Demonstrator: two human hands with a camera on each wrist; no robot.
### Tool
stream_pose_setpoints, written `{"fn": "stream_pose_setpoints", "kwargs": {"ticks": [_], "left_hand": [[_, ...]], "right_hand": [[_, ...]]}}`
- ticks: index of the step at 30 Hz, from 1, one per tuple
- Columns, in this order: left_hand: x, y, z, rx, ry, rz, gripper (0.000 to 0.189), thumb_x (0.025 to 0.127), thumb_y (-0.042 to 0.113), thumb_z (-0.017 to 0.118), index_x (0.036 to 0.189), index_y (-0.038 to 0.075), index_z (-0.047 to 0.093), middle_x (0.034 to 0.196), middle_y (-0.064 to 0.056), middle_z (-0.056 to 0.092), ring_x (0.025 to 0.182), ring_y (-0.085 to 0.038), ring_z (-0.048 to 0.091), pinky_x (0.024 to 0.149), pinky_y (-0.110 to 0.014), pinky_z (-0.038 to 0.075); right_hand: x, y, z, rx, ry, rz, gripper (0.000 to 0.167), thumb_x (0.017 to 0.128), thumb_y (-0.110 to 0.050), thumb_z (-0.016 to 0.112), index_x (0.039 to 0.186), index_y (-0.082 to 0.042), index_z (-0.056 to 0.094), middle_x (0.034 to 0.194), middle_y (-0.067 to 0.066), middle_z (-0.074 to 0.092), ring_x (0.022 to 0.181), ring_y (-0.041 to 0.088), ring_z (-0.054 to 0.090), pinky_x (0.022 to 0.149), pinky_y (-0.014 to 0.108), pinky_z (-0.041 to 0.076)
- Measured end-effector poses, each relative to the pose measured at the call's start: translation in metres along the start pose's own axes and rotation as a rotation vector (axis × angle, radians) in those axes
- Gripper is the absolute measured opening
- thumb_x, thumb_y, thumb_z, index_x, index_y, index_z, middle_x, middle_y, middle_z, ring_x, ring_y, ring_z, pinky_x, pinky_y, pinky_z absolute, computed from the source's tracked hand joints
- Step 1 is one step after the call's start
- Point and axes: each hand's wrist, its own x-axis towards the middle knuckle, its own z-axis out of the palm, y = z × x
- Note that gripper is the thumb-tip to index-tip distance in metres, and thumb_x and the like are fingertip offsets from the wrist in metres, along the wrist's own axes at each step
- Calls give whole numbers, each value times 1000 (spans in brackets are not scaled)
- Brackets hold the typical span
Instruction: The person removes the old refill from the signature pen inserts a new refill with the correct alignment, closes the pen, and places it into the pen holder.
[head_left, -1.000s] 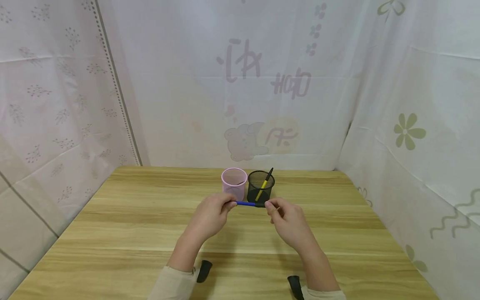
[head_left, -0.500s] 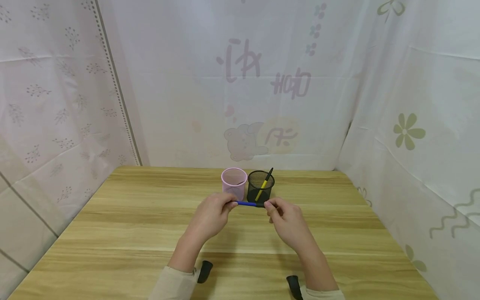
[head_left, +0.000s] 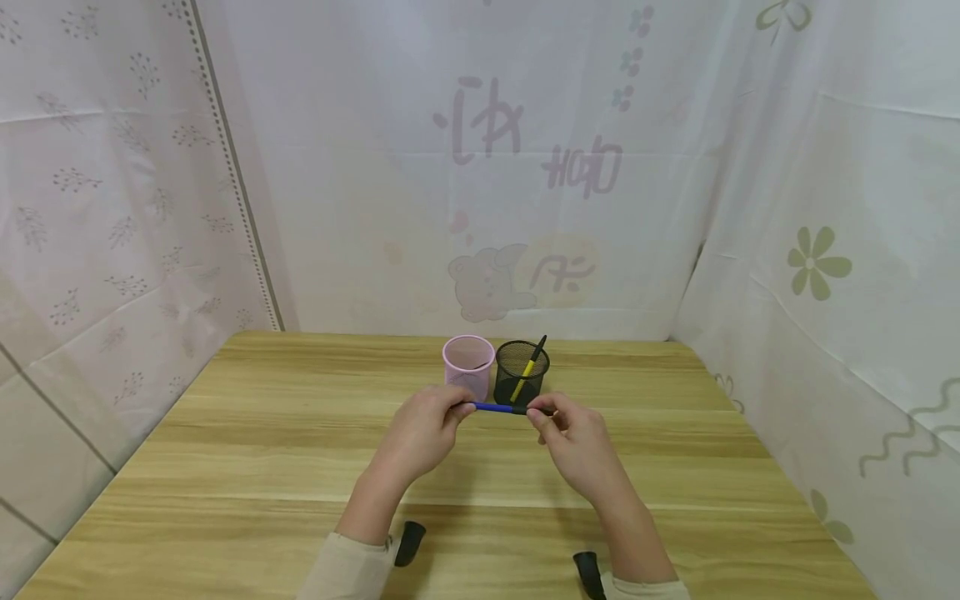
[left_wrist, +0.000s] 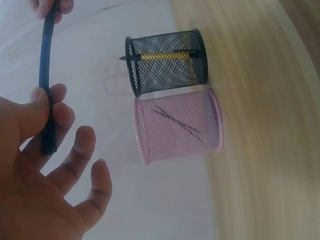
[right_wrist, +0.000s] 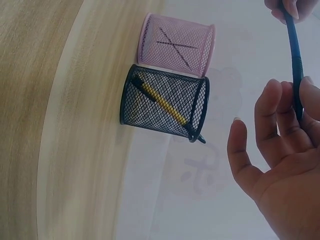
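A blue pen (head_left: 492, 407) with black ends is held level between both hands, in front of two mesh pen holders. My left hand (head_left: 426, 427) pinches its left end between thumb and index finger; the other fingers spread loosely in the left wrist view. On the opposite end, my right hand (head_left: 576, 435) pinches the black part with thumb and fingertips. Behind the pen stand the pink mesh pen holder (head_left: 468, 367), with thin dark sticks showing through its mesh, and the black mesh pen holder (head_left: 510, 383), where a yellow and black pen (head_left: 529, 368) leans against the rim.
The wood-grain table (head_left: 300, 467) runs back to a white patterned curtain (head_left: 360, 208), with more curtain along both sides. Black curved pieces (head_left: 409, 543) sit by each wrist near the beige sleeves (head_left: 348, 567).
The right hand's fingertips have shifted very slightly left along the pen. The left hand and both pen holders look unmoved.
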Motion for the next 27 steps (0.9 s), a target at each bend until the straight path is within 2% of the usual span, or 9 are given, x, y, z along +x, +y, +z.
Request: {"fn": "stream_pose_setpoints", "kwargs": {"ticks": [6, 11, 16, 23, 27], "left_hand": [[0, 1, -1, -8, -6, -8, 15, 106, 21, 66, 92, 18, 69, 87, 4, 70, 79, -13, 57, 73, -32, 50], [0, 0, 0, -4, -4, 2, 14, 106, 20, 66, 93, 16, 70, 90, 0, 73, 80, -14, 59, 73, -33, 51], [0, 0, 0, -7, -4, -4, 14, 106, 22, 66, 95, 17, 71, 92, 1, 73, 81, -14, 59, 74, -33, 51], [0, 1, -1, -5, -2, -12, 12, 106, 21, 66, 97, 17, 72, 92, 4, 73, 81, -13, 59, 74, -33, 51], [1, 0, -1, 0, -9, -16, 12, 106, 22, 65, 98, 17, 72, 92, 3, 73, 82, -13, 60, 74, -33, 51]], "right_hand": [[0, 0, -1, 17, 9, -3, 9, 105, -19, 69, 112, -14, 73, 87, 5, 71, 79, 15, 66, 72, 28, 50], [0, -2, -2, 15, 18, -6, 9, 103, -15, 71, 111, -13, 73, 95, 5, 75, 82, 18, 70, 74, 29, 53], [-1, -3, -3, 5, 22, -12, 9, 102, -14, 72, 112, -14, 73, 102, 6, 77, 84, 14, 70, 76, 31, 54], [0, -3, -3, -15, 20, -6, 17, 102, -23, 74, 116, -15, 72, 112, 5, 75, 92, 16, 71, 80, 33, 54], [1, -1, -3, 3, 4, 29, 22, 105, -30, 69, 120, -14, 72, 110, 6, 73, 86, 20, 68, 73, 30, 52]]}}
